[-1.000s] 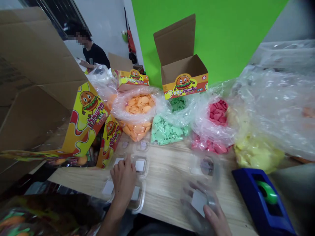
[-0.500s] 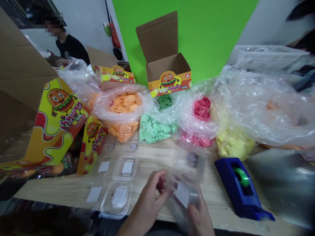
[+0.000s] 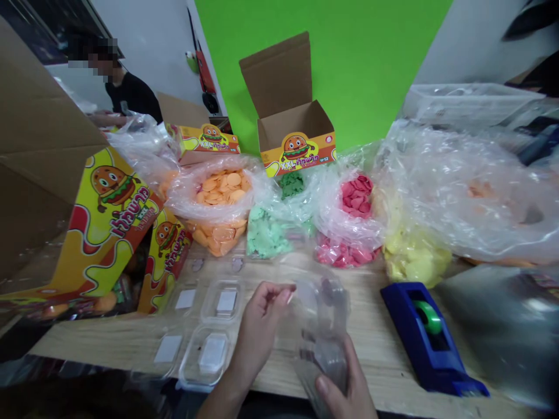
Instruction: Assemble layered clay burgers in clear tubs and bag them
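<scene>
- Clear plastic clamshell tray (image 3: 321,326): held up off the table, tilted, in front of the person's body, right of the row of trays; its walls are transparent and creased-looking, shape partly blurred.
- Right hand (image 3: 343,384): at the tray's lower part, thumb pressed on the plastic; other fingers hidden behind it, spread or together cannot be told.
- Left hand (image 3: 259,329): beside the tray's upper edge, fingers (image 3: 273,294) bunched together and pinching against the thumb; whether plastic lies between the fingertips cannot be told.
- Open clear trays (image 3: 218,331): four on the wooden table (image 3: 87,340), left of the hands, each with a white square label inside.
- Blue tape dispenser (image 3: 419,331): on the table at right, with a green roll, apart from both hands.
- Plastic bags of candy discs, along the table's far side: orange (image 3: 222,189), green (image 3: 266,238), pink (image 3: 356,198), yellow (image 3: 414,256).
- Burger-printed cardboard box (image 3: 297,148): open, flaps up, behind the bags; a larger printed box (image 3: 109,224) at left.
- Co-worker (image 3: 133,93): dark shirt, far left, beyond the bags, before a green wall (image 3: 349,58).
</scene>
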Motion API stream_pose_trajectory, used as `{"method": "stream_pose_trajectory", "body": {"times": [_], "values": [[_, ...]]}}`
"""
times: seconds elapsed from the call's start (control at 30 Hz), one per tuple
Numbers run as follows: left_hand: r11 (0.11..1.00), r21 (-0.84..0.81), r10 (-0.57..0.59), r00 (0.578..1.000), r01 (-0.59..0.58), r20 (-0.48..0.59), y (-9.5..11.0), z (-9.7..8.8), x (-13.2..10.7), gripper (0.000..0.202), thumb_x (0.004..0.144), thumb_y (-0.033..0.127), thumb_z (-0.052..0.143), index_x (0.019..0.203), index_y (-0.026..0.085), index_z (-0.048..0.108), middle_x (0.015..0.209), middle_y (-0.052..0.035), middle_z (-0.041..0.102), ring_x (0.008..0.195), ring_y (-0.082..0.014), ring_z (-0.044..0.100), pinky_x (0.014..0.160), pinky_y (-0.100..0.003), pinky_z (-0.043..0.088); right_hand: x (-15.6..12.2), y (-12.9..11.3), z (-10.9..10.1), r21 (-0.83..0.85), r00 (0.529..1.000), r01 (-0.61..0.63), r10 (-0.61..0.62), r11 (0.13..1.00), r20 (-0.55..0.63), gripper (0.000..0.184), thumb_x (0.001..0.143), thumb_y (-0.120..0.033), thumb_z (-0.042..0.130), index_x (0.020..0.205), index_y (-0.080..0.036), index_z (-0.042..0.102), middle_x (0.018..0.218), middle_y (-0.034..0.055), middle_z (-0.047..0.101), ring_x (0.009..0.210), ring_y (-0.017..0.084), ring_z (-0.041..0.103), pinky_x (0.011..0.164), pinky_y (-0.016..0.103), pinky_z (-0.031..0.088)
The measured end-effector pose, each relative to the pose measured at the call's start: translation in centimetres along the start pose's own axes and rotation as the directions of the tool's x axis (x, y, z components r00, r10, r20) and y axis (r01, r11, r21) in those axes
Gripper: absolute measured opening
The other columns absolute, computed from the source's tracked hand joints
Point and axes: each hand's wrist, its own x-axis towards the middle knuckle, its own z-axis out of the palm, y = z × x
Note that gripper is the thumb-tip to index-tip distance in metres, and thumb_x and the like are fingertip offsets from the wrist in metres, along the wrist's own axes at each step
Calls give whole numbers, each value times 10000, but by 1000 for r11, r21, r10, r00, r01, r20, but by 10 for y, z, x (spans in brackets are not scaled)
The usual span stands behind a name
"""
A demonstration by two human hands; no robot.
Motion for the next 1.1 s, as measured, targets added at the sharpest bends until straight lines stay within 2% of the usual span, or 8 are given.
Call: {"method": "stream_pose_trajectory", "body": {"times": [0.13, 0.27, 0.47, 0.7, 0.83, 0.93, 1.03, 1.1], "values": [[997, 8, 73, 996, -74, 48, -3, 11, 0, 155, 765, 312, 540, 705, 171, 513, 835, -26, 606, 782, -143, 546, 726, -251, 415, -3, 3, 2, -72, 999, -5, 2, 997, -34, 638, 584, -537, 681, 1102, -233, 464, 887, 27, 646, 751, 197, 611, 666, 250, 481], [994, 21, 106, 994, -105, -42, -14, 15, -2, 135, 750, 292, 568, 737, 178, 497, 737, 10, 549, 722, -125, 533, 702, -240, 422, 1, 0, 3, -99, 997, 7, -15, 995, -75, 595, 619, -538, 653, 1071, -204, 457, 978, 49, 629, 874, 208, 599, 753, 252, 476], [986, 109, 136, 987, -127, -80, -28, 13, 1, 281, 783, 322, 542, 1037, 203, 541, 890, -26, 596, 835, -149, 572, 767, -263, 436, -2, -1, 13, -59, 999, 0, -2, 998, -43, 579, 658, -568, 612, 1079, -217, 424, 1006, 39, 632, 907, 190, 603, 791, 229, 472], [980, 140, 163, 978, -145, -131, -28, 16, 1, 240, 807, 322, 515, 1009, 196, 549, 957, -46, 629, 889, -163, 584, 798, -283, 444, -2, 4, 12, -106, 995, -70, 62, 992, -76, 560, 651, -575, 622, 1061, -223, 472, 886, 26, 651, 780, 180, 615, 677, 214, 488], [992, 9, 125, 987, -125, -104, -22, 17, 2, 149, 805, 308, 520, 890, 185, 522, 850, -25, 636, 824, -151, 603, 757, -263, 460, 2, 7, 4, -4, 994, -103, 102, 995, -34, 528, 638, -502, 670, 1062, -233, 507, 971, 51, 653, 928, 221, 599, 791, 279, 477], [989, -146, 25, 998, -33, -59, -16, 11, 4, 149, 788, 312, 537, 810, 178, 476, 702, 8, 618, 689, -133, 609, 680, -242, 467, 6, 9, -6, 198, 980, -199, 196, 960, 37, 512, 636, -459, 682, 1077, -241, 538, 1048, 67, 635, 1002, 246, 579, 863, 349, 447], [972, -208, -103, 994, 110, 44, -15, -1, 6, 188, 789, 347, 522, 821, 166, 482, 656, 16, 607, 620, -122, 595, 632, -234, 460, 10, 9, -17, 388, 952, -305, 282, 870, 116, 475, 604, -405, 713, 1041, -285, 570, 1032, 34, 636, 923, 242, 614, 783, 368, 486], [971, -189, -142, 988, 150, 53, -19, -8, 6, 206, 783, 362, 519, 808, 160, 493, 646, 19, 595, 599, -115, 577, 595, -220, 453, 10, 8, -24, 416, 945, -327, 304, 848, 122, 437, 592, -371, 725, 1003, -303, 592, 1021, 13, 637, 874, 218, 626, 703, 324, 508]]}}
